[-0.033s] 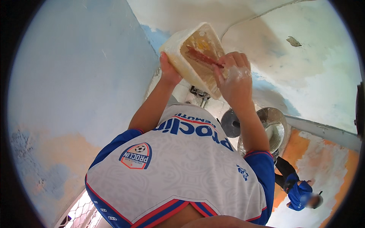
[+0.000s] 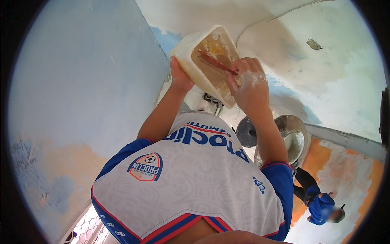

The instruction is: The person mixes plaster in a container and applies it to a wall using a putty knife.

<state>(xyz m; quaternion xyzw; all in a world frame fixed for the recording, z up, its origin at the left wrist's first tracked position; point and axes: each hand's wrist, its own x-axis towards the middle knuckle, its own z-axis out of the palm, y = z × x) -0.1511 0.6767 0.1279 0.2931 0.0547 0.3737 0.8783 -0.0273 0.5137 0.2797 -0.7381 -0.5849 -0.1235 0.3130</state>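
A whitish rectangular plastic tub (image 2: 187, 49), smeared inside with pale putty and some yellow, is tilted in front of me. My left hand (image 2: 181, 75) grips it from the left side, thumb along the outer wall and the other fingers hidden behind it. Inside the tub lies the red blade of a flat putty scraper (image 2: 214, 62). My right hand (image 2: 248, 79), its knuckles crusted with white putty, is closed round the scraper's near end at the tub's right rim.
A blue-grey wall (image 2: 89, 73) rises on my left; a patchy whitish wall (image 2: 325, 77) stands ahead and right. Below my right forearm are a round metal basin (image 2: 298, 140) and a dark round object (image 2: 246, 132). Another person (image 2: 321, 205) in blue is at the lower right.
My right hand and the scraper have shifted very slightly. The tub stays in nearly the same place in my left hand.
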